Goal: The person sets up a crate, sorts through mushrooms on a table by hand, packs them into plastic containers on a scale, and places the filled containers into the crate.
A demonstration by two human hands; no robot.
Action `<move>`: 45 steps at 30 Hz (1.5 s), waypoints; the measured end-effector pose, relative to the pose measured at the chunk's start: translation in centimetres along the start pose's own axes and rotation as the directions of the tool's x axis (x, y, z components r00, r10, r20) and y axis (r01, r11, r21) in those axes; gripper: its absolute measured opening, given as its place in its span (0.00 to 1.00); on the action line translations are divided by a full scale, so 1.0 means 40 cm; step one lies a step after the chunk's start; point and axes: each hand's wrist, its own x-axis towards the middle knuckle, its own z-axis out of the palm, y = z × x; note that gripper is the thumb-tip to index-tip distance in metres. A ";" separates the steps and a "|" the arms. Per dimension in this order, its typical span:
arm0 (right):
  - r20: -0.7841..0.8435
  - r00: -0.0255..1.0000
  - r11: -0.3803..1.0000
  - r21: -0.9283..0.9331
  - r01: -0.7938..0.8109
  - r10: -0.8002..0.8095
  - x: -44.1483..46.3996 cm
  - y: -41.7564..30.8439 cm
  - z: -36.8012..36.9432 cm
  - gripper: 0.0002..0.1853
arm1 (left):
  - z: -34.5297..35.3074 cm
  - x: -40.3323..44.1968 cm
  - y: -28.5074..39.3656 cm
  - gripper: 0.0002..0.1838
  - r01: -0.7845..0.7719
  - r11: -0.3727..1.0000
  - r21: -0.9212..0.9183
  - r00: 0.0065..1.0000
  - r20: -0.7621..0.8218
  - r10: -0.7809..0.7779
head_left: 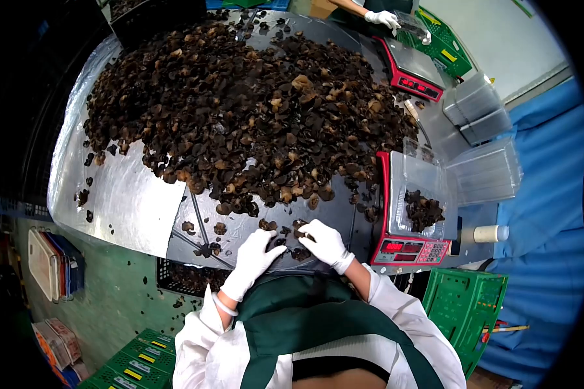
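My left hand (pixel 252 260), in a white glove, is at the near table edge with thumb and fingers apart. Just beyond its fingertips lies a dark wood ear mushroom (pixel 267 225). Opposite it, my right hand (pixel 326 244), also gloved, has its fingers spread beside another wood ear mushroom (pixel 299 224). Small dark pieces lie between the two hands. A large heap of wood ear mushrooms (pixel 240 110) covers much of the metal table (pixel 139 207). On the right, a red scale (pixel 402 248) bears a clear plastic tray (pixel 401 211) with some mushrooms in it.
Across the table, a co-worker's gloved hands (pixel 383 19) hold a clear container near a second red scale (pixel 416 87). Clear plastic containers (pixel 486 170) are stacked at right. Green crates (pixel 464 305) stand beside the table; a dark crate (pixel 175 275) sits below its edge.
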 end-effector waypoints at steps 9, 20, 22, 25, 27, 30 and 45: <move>0.143 0.945 0.943 -0.113 0.312 -0.295 -0.087 0.000 -0.016 0.23 | 0.001 -0.027 -0.067 0.07 0.081 0.971 -0.223 0.995 0.078 -0.065; 0.555 0.830 -0.066 0.831 -0.552 0.053 -0.036 -0.023 -0.005 0.23 | -0.099 -0.012 0.089 0.08 0.077 0.894 -0.442 0.997 0.048 -0.062; 0.216 0.976 0.350 0.917 -0.189 -0.040 -0.060 0.046 0.089 0.26 | -0.108 0.021 0.143 0.11 -0.101 0.932 -0.348 0.992 0.034 0.121; 0.396 0.905 -0.303 0.853 -0.425 -0.156 -0.051 0.065 0.076 0.26 | -0.108 0.060 0.203 0.15 -0.166 0.913 -0.373 0.975 0.074 0.208; 0.383 0.901 -0.561 0.708 -0.429 -0.205 -0.041 0.059 0.061 0.26 | -0.107 0.073 0.222 0.15 -0.190 0.906 -0.377 0.970 0.072 0.234; 0.360 0.930 -0.495 0.823 -0.278 0.078 -0.051 0.022 -0.014 0.21 | -0.123 0.076 0.242 0.15 -0.157 0.894 -0.419 0.975 0.076 0.207; -0.779 0.466 0.905 0.400 -0.146 0.419 -0.229 0.256 -0.542 0.15 | -0.124 -0.024 -0.004 0.09 0.114 0.941 -0.319 0.992 -0.018 -0.126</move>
